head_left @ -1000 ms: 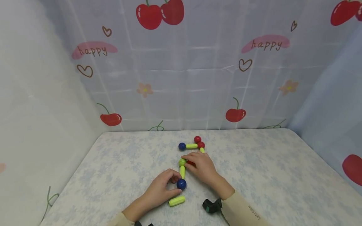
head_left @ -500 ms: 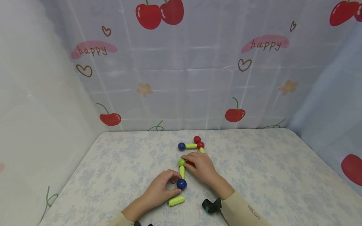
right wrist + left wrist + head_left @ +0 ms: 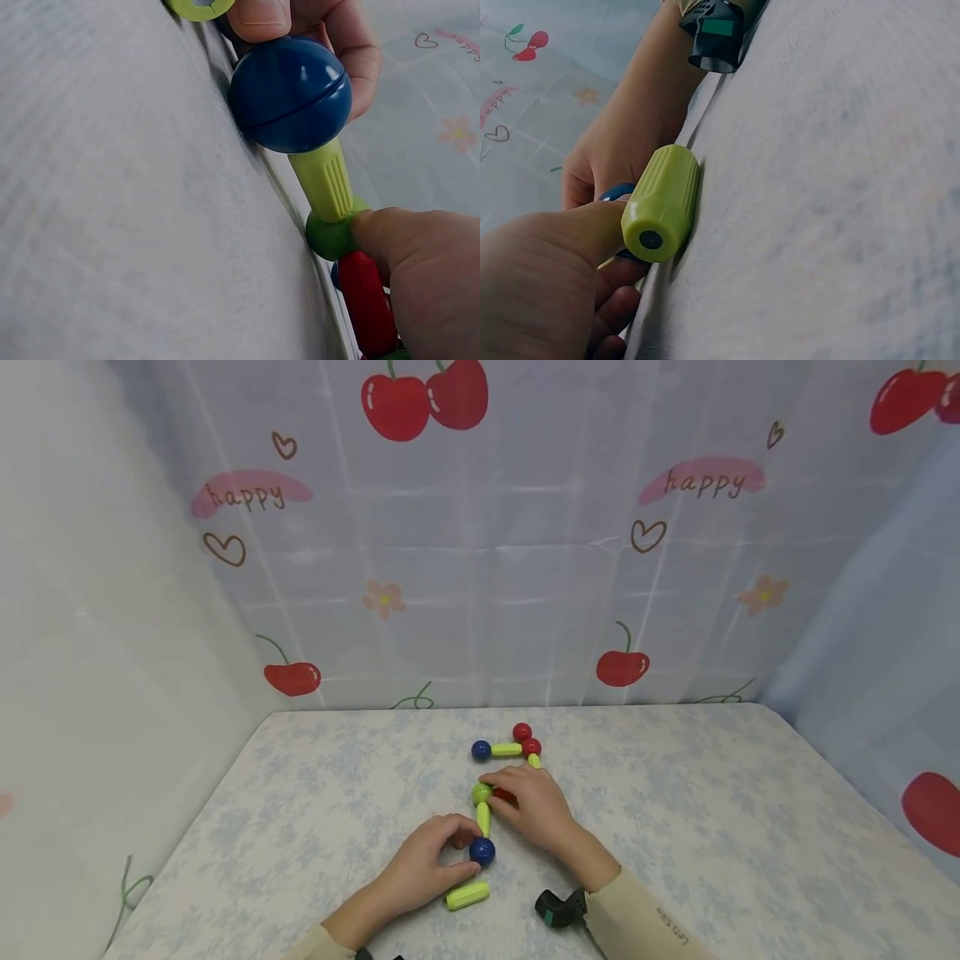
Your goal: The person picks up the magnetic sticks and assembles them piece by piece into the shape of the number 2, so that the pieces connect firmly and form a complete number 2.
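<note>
Thumb and fingers of my left hand (image 3: 429, 860) pinch a blue ball (image 3: 482, 852) at the near end of a chain of balls and rods. From that ball a yellow-green rod (image 3: 483, 819) runs to a green ball (image 3: 482, 794). My right hand (image 3: 536, 806) pinches the green ball. In the right wrist view a red rod (image 3: 366, 304) joins the green ball's other side, partly behind my right thumb. Just nearer than my left thumb, a loose yellow-green rod (image 3: 467, 896) lies on the table; the left wrist view shows its round end.
Beyond my right hand lie two red balls (image 3: 522, 732), a yellow-green rod (image 3: 507, 749) and a second blue ball (image 3: 482, 750). Another rod (image 3: 534, 761) leads from the nearer red ball under my hand. A printed curtain (image 3: 495, 577) stands behind the patterned table (image 3: 712, 827).
</note>
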A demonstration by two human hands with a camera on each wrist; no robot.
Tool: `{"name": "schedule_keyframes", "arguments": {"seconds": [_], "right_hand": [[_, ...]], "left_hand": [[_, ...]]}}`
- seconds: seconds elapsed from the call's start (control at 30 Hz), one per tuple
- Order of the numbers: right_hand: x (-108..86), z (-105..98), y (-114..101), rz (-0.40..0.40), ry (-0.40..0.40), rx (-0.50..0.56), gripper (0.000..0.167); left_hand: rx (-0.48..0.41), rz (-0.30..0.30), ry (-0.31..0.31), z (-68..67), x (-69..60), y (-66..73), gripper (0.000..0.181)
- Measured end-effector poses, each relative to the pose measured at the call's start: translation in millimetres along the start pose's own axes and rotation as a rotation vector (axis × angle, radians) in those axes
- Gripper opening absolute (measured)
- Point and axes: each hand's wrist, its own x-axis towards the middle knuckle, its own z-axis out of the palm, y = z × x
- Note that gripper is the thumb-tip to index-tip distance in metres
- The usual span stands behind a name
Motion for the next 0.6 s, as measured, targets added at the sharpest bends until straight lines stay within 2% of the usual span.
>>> {"name": "schedule_keyframes", "arguments": {"seconds": [0.17, 0.3, 0.43, 0.6], "right_hand": [[-1.2, -4, -3, 0.026, -0.018, 0.008, 0.031], [2.4, -14, -9, 0.029, -0.026, 0.054, 0.031], [8.6, -28, -24, -0.026, -0.011, 0.114, 0.029], [8.3, -44, -42, -0.148, -0.034, 0.143, 0.026]], "left_hand": [[-0.004, 0.005, -0.001, 0.8, 0.1, -0.3, 0.034], [-0.006, 0.007, -0.002, 0.6, -0.1, -0.9, 0.034], [-0.017, 0.006, 0.004, -0.1, -1.9, -2.4, 0.034], [-0.016, 0.018, 0.009, -0.5, -0.4, -2.7, 0.034]]}}
